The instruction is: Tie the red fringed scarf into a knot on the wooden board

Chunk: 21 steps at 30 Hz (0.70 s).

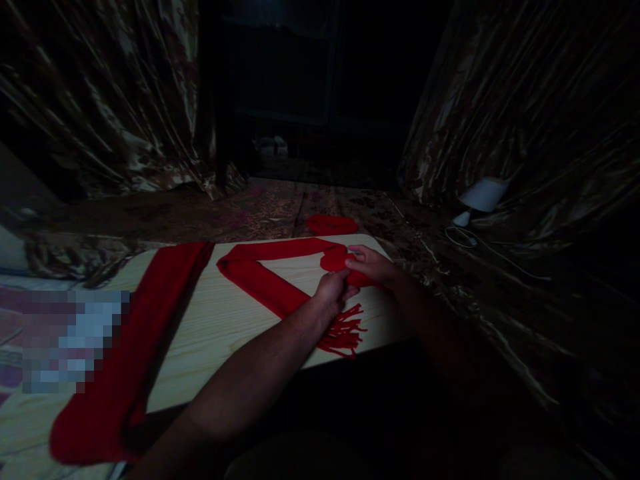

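A narrow red scarf (265, 283) lies bent in a loop across the light wooden table (205, 353), its fringe near the front edge at the right. At the table's right end, my left hand (332, 291) is closed on a bunched part of this scarf. My right hand (371, 264) grips the same bunched part from the other side, thumb and fingers on the cloth. Dim light hides just how the cloth is folded between my hands. A wider piece of red knitted cloth (145, 313) runs along the left side and hangs over the front edge.
Beyond the table's far edge rests another bundle of red cloth (332, 224). A small white-shaded lamp (484, 195) with a white cord (515, 265) stands to the right. Patterned curtains (125, 100) hang on both sides. Something pixelated (75, 340) lies at the left.
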Available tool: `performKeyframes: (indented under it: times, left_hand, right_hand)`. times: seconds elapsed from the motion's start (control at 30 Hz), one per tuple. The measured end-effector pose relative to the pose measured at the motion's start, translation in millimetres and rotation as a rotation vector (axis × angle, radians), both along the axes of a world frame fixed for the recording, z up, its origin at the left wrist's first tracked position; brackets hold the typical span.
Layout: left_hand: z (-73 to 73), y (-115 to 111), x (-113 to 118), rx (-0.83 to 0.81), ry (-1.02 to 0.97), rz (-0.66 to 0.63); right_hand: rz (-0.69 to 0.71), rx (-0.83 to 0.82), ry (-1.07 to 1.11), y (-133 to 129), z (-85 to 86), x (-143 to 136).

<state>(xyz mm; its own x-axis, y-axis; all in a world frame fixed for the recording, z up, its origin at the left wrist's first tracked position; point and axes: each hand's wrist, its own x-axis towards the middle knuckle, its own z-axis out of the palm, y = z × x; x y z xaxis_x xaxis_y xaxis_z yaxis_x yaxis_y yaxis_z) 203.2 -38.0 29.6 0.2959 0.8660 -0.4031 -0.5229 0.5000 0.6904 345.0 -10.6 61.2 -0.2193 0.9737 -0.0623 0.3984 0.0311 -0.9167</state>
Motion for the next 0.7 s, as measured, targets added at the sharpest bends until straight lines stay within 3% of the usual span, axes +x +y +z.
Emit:
performKeyframes:
  times: [0.07,0.13,0.23,0.3,0.53,0.7]
  left_hand:
    - [-0.9,0.5,0.8,-0.004,-0.007,-0.01]
    - [-1.6,0.7,0.6,-0.021,-0.018,0.005]
    - [0.2,1.5,-2.7,-0.044,-0.038,0.054]
    - [3.2,2.6,-6.5,-0.045,-0.043,0.075]
    - [4.5,7.0,-11.5,-0.024,-0.039,0.061]
    - [-1.0,7.4,-4.9,-0.027,-0.006,0.007]
  right_hand:
    - [0.05,0.014,-0.104,-20.1,-6.8,20.1]
    - [0.069,0.068,-0.375,-39.4,-13.0,40.5]
    - [-0.08,0.141,-0.732,-59.6,-18.8,68.7]
    - [-0.179,0.182,-0.846,-66.1,-18.9,85.5]
    - [-0.386,0.15,-0.93,-70.8,0.1,130.4]
    - [-0.284,0.045,-0.819,-86.9,6.0,148.6]
